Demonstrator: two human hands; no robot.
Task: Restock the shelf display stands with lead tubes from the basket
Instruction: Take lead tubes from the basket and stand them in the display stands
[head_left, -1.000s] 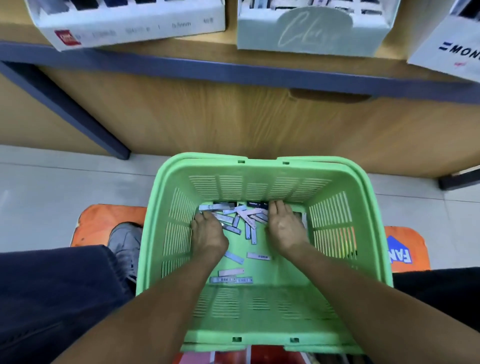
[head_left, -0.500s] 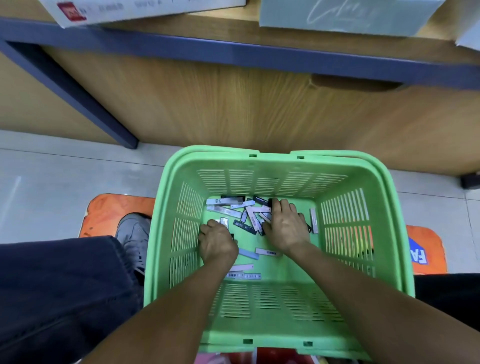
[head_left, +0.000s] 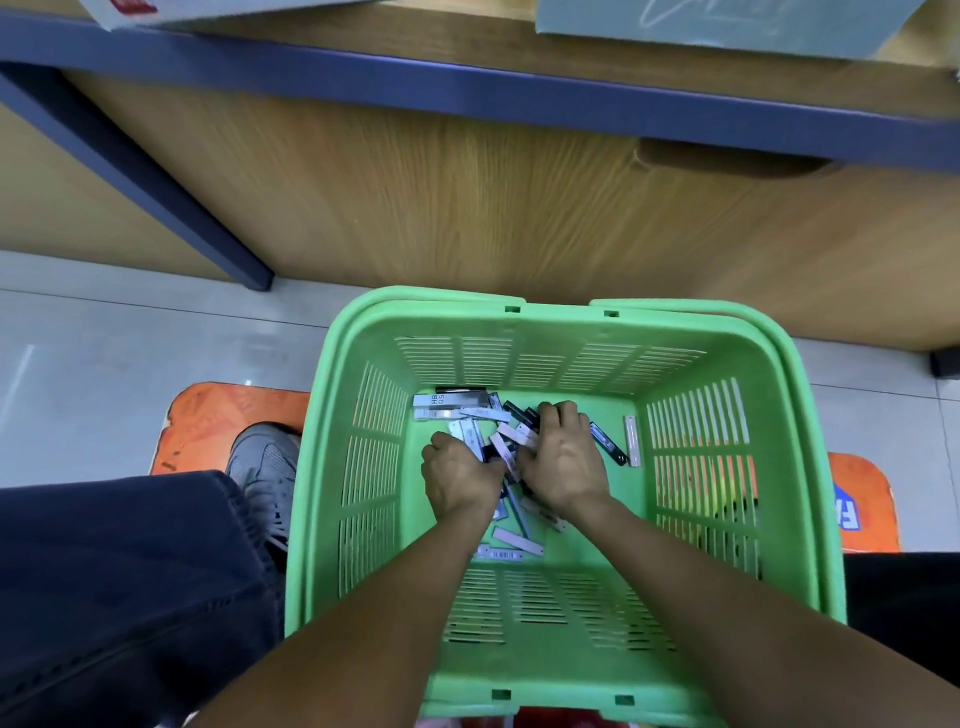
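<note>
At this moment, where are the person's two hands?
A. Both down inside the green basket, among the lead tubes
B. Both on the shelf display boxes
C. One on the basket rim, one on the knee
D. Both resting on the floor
A: the left hand and right hand sit close together on the pile of lead tubes at the bottom of the green basket.

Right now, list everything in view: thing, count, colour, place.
basket: one, green, on the floor by the shelf
lead tubes: many, white, grey and black, heaped on the basket floor
shelf: one, wood with blue edge, top
display stands: two partly seen, white and pale green, on the shelf
mat: orange, under the basket
shoe: one, grey, left of the basket
left hand: fingers curled into the tubes
right hand: fingers curled over the tubes
</note>
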